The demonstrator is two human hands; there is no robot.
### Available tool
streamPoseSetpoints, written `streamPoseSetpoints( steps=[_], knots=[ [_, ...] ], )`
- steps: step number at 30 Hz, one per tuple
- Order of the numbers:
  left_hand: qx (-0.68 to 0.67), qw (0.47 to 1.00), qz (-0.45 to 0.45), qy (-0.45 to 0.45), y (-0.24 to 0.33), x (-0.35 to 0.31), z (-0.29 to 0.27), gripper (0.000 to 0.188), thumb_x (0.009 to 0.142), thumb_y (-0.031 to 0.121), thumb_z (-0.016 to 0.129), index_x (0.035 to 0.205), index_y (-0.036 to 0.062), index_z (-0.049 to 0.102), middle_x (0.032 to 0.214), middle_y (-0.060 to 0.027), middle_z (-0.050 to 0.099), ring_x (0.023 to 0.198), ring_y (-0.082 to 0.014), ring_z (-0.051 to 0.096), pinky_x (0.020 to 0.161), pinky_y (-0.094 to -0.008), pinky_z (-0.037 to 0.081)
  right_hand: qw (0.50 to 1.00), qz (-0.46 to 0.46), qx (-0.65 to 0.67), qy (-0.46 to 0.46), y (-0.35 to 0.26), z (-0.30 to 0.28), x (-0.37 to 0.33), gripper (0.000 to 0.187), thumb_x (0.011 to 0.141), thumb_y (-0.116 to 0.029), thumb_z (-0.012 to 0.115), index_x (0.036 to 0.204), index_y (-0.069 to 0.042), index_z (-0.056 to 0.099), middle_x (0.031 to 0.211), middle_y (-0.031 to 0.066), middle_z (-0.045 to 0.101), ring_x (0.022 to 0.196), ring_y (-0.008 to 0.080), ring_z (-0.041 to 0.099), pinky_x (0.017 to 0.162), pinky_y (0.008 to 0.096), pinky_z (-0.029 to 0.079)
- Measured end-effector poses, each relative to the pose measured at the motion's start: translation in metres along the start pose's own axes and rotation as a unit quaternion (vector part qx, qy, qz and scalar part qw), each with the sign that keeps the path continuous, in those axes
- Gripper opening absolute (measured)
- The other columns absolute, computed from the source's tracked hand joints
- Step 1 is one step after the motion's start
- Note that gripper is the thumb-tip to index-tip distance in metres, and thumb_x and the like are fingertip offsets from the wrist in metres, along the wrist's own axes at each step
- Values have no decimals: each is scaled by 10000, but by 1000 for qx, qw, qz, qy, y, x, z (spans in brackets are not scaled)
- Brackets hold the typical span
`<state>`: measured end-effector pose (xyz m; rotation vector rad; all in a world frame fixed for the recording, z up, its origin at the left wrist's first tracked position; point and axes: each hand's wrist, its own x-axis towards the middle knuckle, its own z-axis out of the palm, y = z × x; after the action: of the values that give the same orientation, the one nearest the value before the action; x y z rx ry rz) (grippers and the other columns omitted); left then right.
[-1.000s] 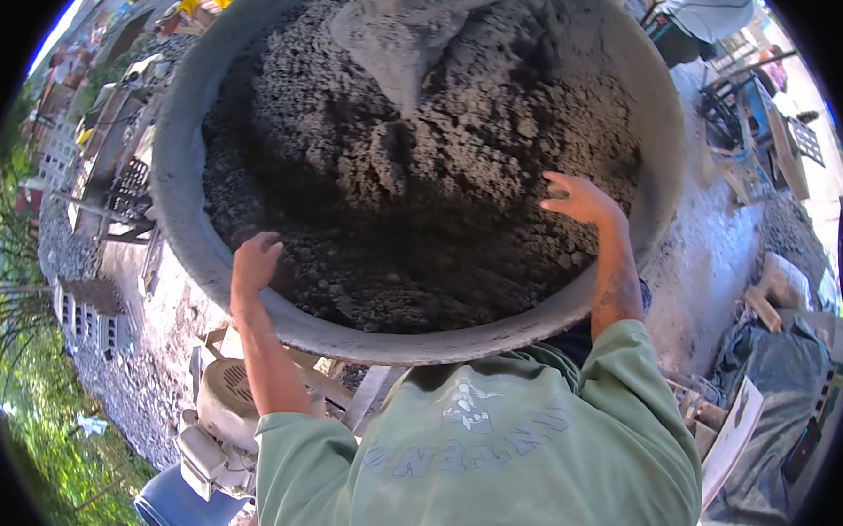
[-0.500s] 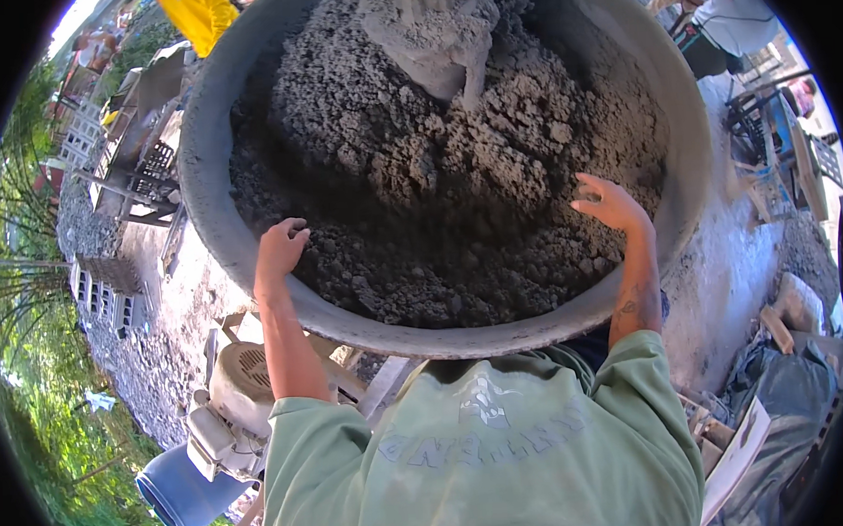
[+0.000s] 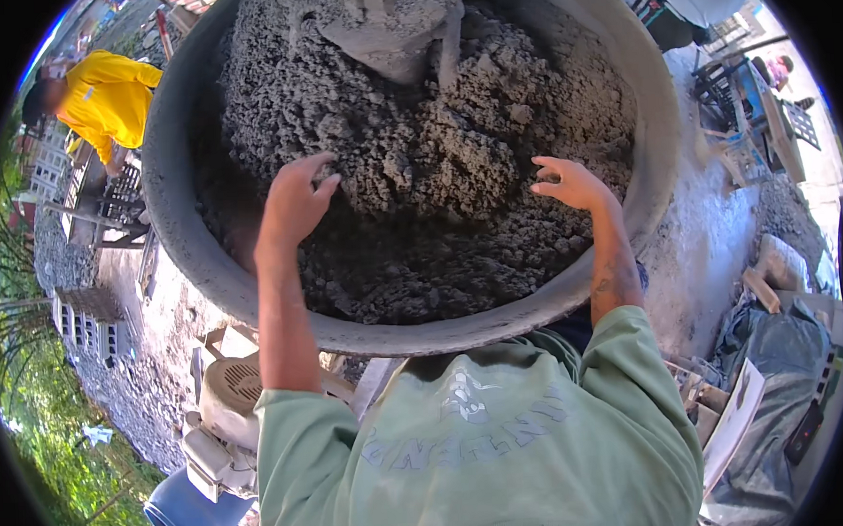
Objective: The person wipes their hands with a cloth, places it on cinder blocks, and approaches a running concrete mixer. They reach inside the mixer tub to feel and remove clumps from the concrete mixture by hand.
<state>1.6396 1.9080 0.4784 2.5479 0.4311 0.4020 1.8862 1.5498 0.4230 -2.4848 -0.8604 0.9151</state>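
Grey, crumbly concrete mix (image 3: 417, 169) meets both bare hands: the left hand (image 3: 294, 198) lies half-curled with fingertips in the heap, the right hand (image 3: 573, 183) hovers spread just over it, neither clasping anything. Working it well likely means raking shallow handfuls, clear of the caked centre paddle (image 3: 388, 29). The mix sits lumpy and damp-looking, piled high inside the round mixer drum (image 3: 180, 236)

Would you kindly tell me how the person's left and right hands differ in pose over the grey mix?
The left hand reaches further in, fingers curled down onto the grey mix; the right hand sits nearer the drum's rim, fingers spread sideways. Both are bare, open and hold nothing.
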Motion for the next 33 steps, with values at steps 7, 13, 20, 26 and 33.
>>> streamPoseSetpoints(
  steps=[7,13,20,26,33],
  knots=[
    [51,995,23,82,-26,1,30,284,799,200,679,1047,63,665,1057,-145,645,1045,-337,564,880,-423,458,989,-57,50,126,-11,-1,0,512,856,-289,669,1311,-109,518,1292,101,560,1139,269,556,910,419,463],
    [103,986,2,131,-39,-4,20,293,752,131,686,1043,95,678,1067,-95,620,1062,-292,520,914,-400,414,957,-75,30,277,-21,-6,-2,333,819,-117,697,1146,-88,645,1050,72,659,967,216,623,804,362,504],
    [118,965,-36,232,-45,-4,11,263,748,134,695,1009,165,700,1136,-79,569,1111,-289,478,937,-425,396,929,-105,101,339,-29,-3,2,262,783,-167,736,1013,-45,704,910,87,710,881,194,674,791,326,514],
    [144,954,-41,259,-53,1,7,210,780,196,687,984,154,705,1119,-71,581,1085,-284,496,909,-416,415,925,-112,93,351,-29,-6,4,219,817,-219,709,955,-49,719,912,96,713,853,196,685,759,295,507],
    [173,942,-1,286,-63,5,3,171,817,242,673,923,118,724,1054,-94,630,1052,-277,537,896,-408,424,903,-129,120,392,-19,2,17,228,876,-259,653,1012,-85,707,897,109,706,818,173,679,717,277,489]
  ],
)
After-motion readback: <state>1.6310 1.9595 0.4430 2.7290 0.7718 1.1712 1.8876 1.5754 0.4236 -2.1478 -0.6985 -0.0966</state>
